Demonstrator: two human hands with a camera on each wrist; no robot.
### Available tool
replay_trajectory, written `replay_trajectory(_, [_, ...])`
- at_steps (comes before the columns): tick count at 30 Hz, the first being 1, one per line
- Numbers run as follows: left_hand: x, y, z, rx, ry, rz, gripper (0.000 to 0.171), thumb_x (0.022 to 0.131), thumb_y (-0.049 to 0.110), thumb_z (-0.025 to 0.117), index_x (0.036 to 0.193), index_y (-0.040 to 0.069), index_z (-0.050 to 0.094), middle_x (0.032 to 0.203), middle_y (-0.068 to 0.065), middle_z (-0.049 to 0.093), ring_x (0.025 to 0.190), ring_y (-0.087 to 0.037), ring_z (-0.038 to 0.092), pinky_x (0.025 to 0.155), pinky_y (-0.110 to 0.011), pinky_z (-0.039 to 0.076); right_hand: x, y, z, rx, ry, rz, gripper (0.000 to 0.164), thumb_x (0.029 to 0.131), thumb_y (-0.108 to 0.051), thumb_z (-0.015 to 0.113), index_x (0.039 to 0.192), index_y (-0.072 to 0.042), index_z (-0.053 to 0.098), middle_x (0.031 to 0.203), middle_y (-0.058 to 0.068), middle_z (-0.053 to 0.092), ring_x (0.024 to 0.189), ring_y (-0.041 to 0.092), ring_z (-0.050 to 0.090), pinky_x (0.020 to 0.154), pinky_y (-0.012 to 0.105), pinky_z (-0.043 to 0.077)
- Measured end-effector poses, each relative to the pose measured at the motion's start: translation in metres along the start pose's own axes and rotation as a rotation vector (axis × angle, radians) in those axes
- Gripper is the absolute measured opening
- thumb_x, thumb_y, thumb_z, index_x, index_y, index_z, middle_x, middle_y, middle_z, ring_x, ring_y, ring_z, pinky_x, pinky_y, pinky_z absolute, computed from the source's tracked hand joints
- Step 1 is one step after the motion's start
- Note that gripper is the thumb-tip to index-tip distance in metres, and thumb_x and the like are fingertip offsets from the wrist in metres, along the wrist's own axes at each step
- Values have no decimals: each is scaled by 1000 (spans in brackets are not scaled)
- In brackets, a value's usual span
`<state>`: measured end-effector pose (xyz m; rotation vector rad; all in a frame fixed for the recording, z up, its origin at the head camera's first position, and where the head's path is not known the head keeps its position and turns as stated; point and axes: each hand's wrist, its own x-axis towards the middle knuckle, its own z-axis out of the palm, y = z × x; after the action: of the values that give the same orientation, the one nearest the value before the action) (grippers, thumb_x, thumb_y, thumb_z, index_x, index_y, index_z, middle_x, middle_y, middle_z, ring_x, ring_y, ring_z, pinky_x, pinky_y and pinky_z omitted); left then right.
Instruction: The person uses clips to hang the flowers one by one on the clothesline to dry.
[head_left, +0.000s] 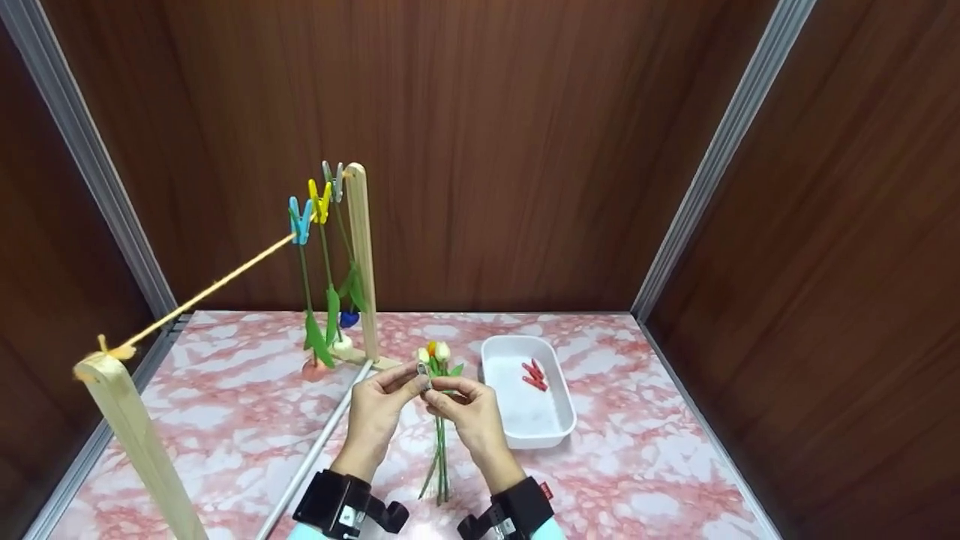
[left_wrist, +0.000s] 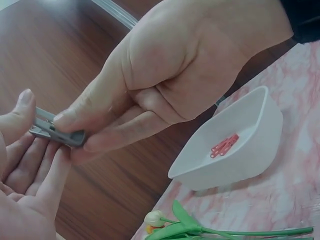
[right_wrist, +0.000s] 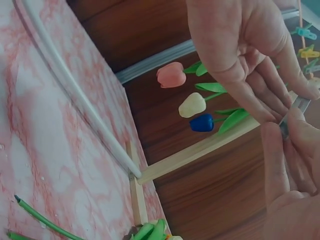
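Observation:
Both hands meet over the table at a small grey clothespin (head_left: pixel 423 370). My left hand (head_left: pixel 377 418) pinches it between thumb and fingertips, and my right hand (head_left: pixel 472 420) grips it from the other side. In the left wrist view the clothespin (left_wrist: pixel 56 131) lies across the fingertips, its metal spring partly showing under the right thumb. Fingers hide part of it in the right wrist view. Below the hands lie several artificial tulips (head_left: pixel 441 442), with white and orange heads and long green stems; the hands cover their middle.
Right of the hands stands a white tray (head_left: pixel 517 431) holding several red clothespins (head_left: pixel 534 375). A yellow string (head_left: pixel 225 280) runs between wooden posts (head_left: pixel 361 255) at left. Blue (head_left: pixel 300 221), yellow (head_left: pixel 320 202) and grey clothespins (head_left: pixel 334 182) hold hanging pink, white and blue tulips.

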<state>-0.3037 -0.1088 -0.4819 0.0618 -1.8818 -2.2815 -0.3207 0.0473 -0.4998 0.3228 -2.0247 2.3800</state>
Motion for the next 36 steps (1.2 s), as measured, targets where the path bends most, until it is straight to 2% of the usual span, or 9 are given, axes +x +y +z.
replay_trajectory(9, [4, 0, -1, 22, 114, 90, 24, 89, 5, 89, 107, -8, 82, 92, -4, 85, 80, -3, 75, 80, -20, 63, 11, 7, -10, -76, -105, 5, 32, 100, -8, 77, 122, 15, 71, 112, 9, 80, 96, 11, 80, 88, 34, 69])
replay_trajectory(12, [5, 3, -2, -5, 153, 117, 21, 89, 2, 88, 103, -11, 81, 85, 0, 83, 76, -3, 75, 75, -20, 64, 25, 14, -22, -207, -111, -30, 28, 104, -12, 72, 119, 13, 73, 108, 15, 81, 94, 14, 79, 83, 33, 70])
replay_trajectory(14, [7, 5, -4, -12, 173, 140, 20, 88, -1, 87, 103, -13, 80, 82, 2, 83, 74, -2, 74, 74, -21, 65, 34, 20, -31, -412, -113, -87, 21, 104, -8, 70, 114, 10, 74, 104, 18, 81, 94, 18, 79, 81, 31, 68])
replay_trajectory(16, [8, 7, -5, -3, 186, 156, 18, 88, -2, 87, 101, -13, 81, 80, 2, 82, 72, -2, 74, 72, -20, 64, 41, 26, -39, -713, -143, -146, 13, 100, -2, 73, 109, 6, 77, 104, 18, 81, 95, 23, 78, 84, 33, 67])
replay_trajectory(20, [7, 9, -7, 23, 191, 170, 17, 87, -3, 88, 99, -12, 81, 78, 0, 82, 70, -2, 73, 71, -19, 64, 44, 40, -45, -1307, -316, -276, 24, 88, 4, 80, 109, -8, 83, 112, 11, 82, 102, 30, 78, 89, 41, 66])
replay_trajectory(22, [6, 8, -7, 23, 186, 164, 17, 86, -3, 88, 98, -11, 81, 79, -2, 83, 70, -3, 73, 71, -20, 64, 42, 49, -44, -1511, -393, -355, 29, 85, 3, 81, 108, -16, 86, 113, 6, 82, 100, 28, 77, 85, 41, 66])
replay_trajectory(25, [4, 7, -8, 16, 162, 149, 17, 87, -1, 88, 100, -11, 81, 83, -3, 83, 72, -3, 74, 74, -21, 65, 37, 64, -38, -1722, -415, -508, 26, 85, -2, 82, 99, -24, 88, 105, 1, 79, 91, 23, 75, 74, 37, 65])
replay_trajectory(31, [4, 5, -10, -10, 135, 137, 21, 87, 1, 89, 102, -11, 81, 88, -6, 85, 76, -4, 76, 76, -22, 66, 35, 85, -30, -1866, -365, -627, 15, 87, -7, 80, 84, -21, 83, 92, -3, 74, 78, 18, 74, 62, 32, 62])
replay_trajectory(36, [5, 5, -12, -1, 138, 150, 18, 86, 1, 90, 101, -8, 83, 90, -10, 85, 76, -4, 76, 77, -23, 66, 36, 82, -30, -1765, -373, -527, 16, 79, -1, 86, 80, -17, 80, 84, 0, 77, 72, 20, 75, 60, 34, 62])
